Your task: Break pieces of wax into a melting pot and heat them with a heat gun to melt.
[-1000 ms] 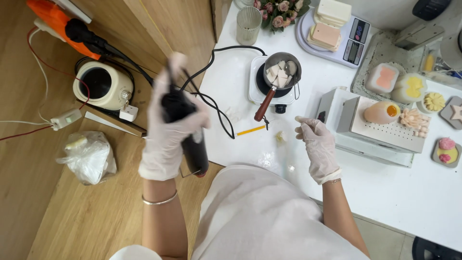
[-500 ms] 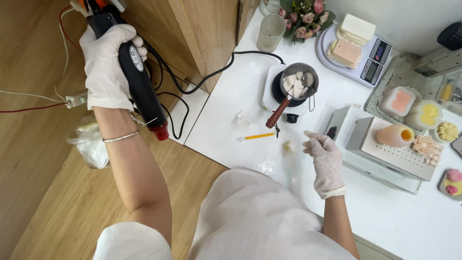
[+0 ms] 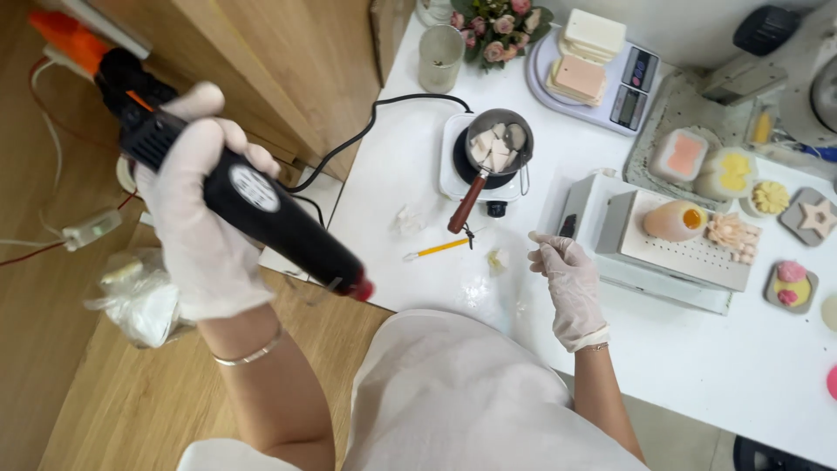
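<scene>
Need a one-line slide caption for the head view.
Gloved left hand lifts a black heat gun; right hand rests on white table.

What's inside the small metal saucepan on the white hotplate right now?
The saucepan holds several pale, whitish chunks piled together, apparently solid. Its bottom is covered by them, so any liquid underneath cannot be seen. It sits on the hotplate.

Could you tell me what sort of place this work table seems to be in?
Probably a home craft workshop for candle or soap making: a small pot of white chunks sits on a hot plate, blocks rest on a scale, and moulded pieces lie on trays.
</scene>
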